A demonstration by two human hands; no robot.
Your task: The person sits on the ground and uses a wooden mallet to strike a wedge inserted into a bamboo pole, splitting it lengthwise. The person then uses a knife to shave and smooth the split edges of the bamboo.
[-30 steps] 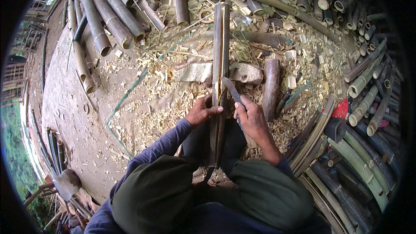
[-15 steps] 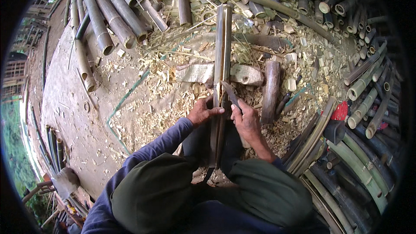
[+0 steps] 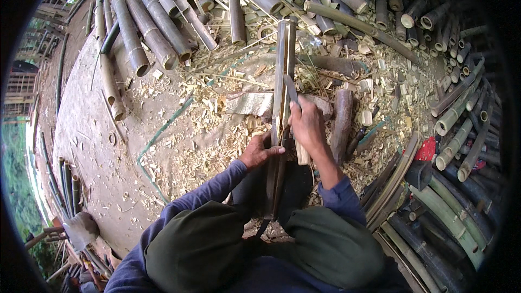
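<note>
A long dark bamboo pole (image 3: 280,65) with a pale slot cut along its upper face runs away from me between my knees. Its middle rests across a wooden block (image 3: 247,104) on the ground. My left hand (image 3: 259,153) is wrapped round the pole's near half, with the thumb on top. In my right hand (image 3: 309,125) is a knife (image 3: 290,86) with a curved dark blade and a long pale handle. Its blade tip lies at the slot, farther along than my left hand. My right fingers are closed round the handle.
Pale wood chips (image 3: 201,125) cover the ground. A short thick bamboo piece (image 3: 342,119) lies right of the block, with a dark-handled tool (image 3: 355,142) beside it. Bamboo poles (image 3: 163,27) lie at the far left; stacked bamboo tubes (image 3: 453,114) line the right.
My right hand and the knife have moved farther forward along the pole. My left hand keeps its hold, and the whole view has shifted slightly.
</note>
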